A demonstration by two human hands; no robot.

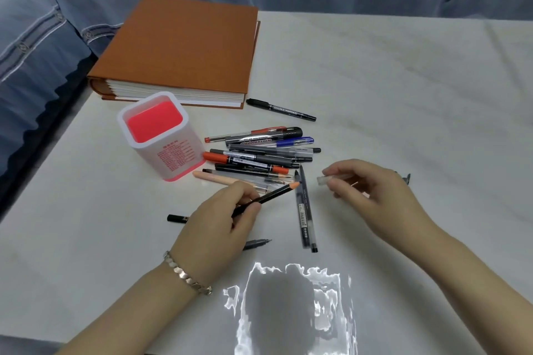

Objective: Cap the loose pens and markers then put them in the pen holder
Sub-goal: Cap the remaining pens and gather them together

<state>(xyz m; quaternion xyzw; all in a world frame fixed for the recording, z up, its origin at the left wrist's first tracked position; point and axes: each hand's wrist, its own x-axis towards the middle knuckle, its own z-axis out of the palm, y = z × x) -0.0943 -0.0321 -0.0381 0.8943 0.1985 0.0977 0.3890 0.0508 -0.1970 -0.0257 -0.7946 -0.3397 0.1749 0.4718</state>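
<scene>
Capping is in hand. The left hand pinches a dark pencil, its peach tip pointing past the fingertips toward the right hand, whose fingers pinch a clear cap. Next, I judge, cap meets tip, well short of the empty pen holder.

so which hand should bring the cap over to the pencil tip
Right. The right hand already pinches the clear cap in its fingers, open end near the pencil tip, which the left hand holds pointed toward it.
</scene>
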